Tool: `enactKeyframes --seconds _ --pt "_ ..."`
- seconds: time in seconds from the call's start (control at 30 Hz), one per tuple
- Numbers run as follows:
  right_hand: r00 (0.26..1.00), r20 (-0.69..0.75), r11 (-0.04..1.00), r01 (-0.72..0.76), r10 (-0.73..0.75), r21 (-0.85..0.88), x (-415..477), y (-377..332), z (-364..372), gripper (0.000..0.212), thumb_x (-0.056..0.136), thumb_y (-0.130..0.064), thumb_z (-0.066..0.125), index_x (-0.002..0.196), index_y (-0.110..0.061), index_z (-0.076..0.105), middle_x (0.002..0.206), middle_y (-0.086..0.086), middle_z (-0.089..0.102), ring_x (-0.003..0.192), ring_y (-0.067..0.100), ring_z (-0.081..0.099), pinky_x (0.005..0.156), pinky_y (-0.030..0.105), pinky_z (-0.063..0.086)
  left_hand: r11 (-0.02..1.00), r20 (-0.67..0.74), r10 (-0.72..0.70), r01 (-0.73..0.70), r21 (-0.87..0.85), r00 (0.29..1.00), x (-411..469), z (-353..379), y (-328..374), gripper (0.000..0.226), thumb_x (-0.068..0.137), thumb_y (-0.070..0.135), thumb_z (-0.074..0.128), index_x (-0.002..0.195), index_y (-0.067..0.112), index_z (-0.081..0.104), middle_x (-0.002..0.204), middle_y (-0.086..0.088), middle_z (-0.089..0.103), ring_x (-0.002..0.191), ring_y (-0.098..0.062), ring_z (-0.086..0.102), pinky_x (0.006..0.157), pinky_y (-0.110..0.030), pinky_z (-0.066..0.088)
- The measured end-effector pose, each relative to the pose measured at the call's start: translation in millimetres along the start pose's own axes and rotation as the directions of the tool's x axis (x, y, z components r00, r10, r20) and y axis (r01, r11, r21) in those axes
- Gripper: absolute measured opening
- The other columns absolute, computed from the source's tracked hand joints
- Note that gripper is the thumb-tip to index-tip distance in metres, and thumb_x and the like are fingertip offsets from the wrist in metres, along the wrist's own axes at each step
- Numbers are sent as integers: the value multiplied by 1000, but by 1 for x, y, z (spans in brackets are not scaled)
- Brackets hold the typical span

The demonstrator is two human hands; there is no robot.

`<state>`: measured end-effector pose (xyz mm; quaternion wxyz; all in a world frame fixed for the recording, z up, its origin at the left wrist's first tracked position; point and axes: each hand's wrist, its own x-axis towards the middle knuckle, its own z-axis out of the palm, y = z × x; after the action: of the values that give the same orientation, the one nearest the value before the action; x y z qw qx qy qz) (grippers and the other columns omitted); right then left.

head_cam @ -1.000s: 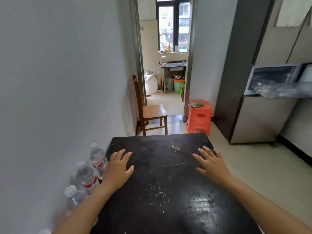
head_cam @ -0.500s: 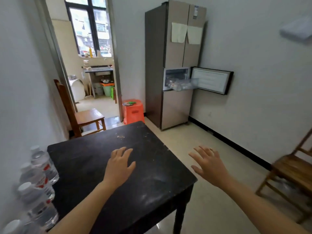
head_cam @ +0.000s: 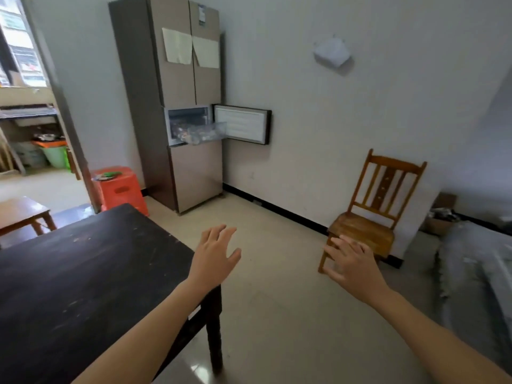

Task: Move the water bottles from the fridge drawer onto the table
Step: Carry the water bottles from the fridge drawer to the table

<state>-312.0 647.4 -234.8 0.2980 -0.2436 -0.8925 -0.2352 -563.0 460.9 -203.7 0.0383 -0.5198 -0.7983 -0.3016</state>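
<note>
head view: left hand (head_cam: 214,256), fingers spread, empty, just past the dark table (head_cam: 83,273) corner. right hand (head_cam: 352,266), fingers spread, empty, over the floor. fridge drawer (head_cam: 206,126) pulled out, well apart from me; water bottles (head_cam: 199,136) seemingly inside, blurred. judged: fetching left to do; visible tabletop bears none.

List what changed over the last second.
The view swung right, from the table toward the fridge. Both hands moved off the table: left hand now past its edge, right hand before the chair. Bottles left view. Unchanged: hands open, empty; fridge drawer pulled out.
</note>
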Motion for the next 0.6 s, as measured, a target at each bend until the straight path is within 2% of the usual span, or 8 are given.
enactKeyframes --seconds 0.07,0.13,0.23,0.33,0.43,0.5,0.6 --pt "1000 -18 1000 8 -9 -14 -16 28 5 38 68 -44 55 96 -21 67 100 4 69 106 19 43 84 36 37 1000 9 14 -14 -25 1000 11 21 29 51 91 30 51 138 16 37 144 -5 36 135 -22 24 109 -30 23" --pt "1000 -6 1000 0 0 -20 -29 63 7 41 61 -41 74 98 -23 68 101 3 69 107 19 42 82 39 46 999 13 4 -3 -43 1000 23 46 59 52 91 30 52 139 17 37 145 -5 35 135 -22 24 109 -30 24" --pt "1000 10 1000 -26 26 9 -38 111 9 39 61 -40 66 95 -23 71 100 3 69 106 19 42 72 39 53 998 25 -25 27 -48 999 39 80 96 52 91 31 52 139 18 36 146 -4 34 136 -21 23 110 -31 23" --pt "995 96 999 -35 33 22 -47 158 19 40 62 -41 61 97 -23 70 103 3 68 107 20 46 73 40 53 998 31 -47 48 -48 998 54 107 123 51 91 30 53 138 17 38 145 -5 35 136 -22 24 110 -33 24" --pt "982 182 996 -64 53 57 -51 193 30 40 65 -41 60 100 -23 68 105 3 68 104 25 61 75 40 53 996 18 -82 83 -45 996 69 121 141 50 90 27 55 137 16 40 144 -6 37 135 -23 26 109 -33 25" --pt "973 229 995 -63 43 79 -49 210 41 41 65 -40 70 101 -22 67 106 4 68 102 27 64 76 41 53 995 -2 -98 97 -37 995 80 126 146 50 90 25 56 136 14 42 143 -7 39 134 -25 27 109 -34 25" --pt "957 285 986 -100 58 136 -33 229 61 52 55 -34 86 101 -19 68 105 6 68 100 28 65 73 40 54 992 -27 -124 123 -26 992 103 132 145 50 89 23 58 135 12 43 141 -9 41 133 -26 29 109 -37 26"
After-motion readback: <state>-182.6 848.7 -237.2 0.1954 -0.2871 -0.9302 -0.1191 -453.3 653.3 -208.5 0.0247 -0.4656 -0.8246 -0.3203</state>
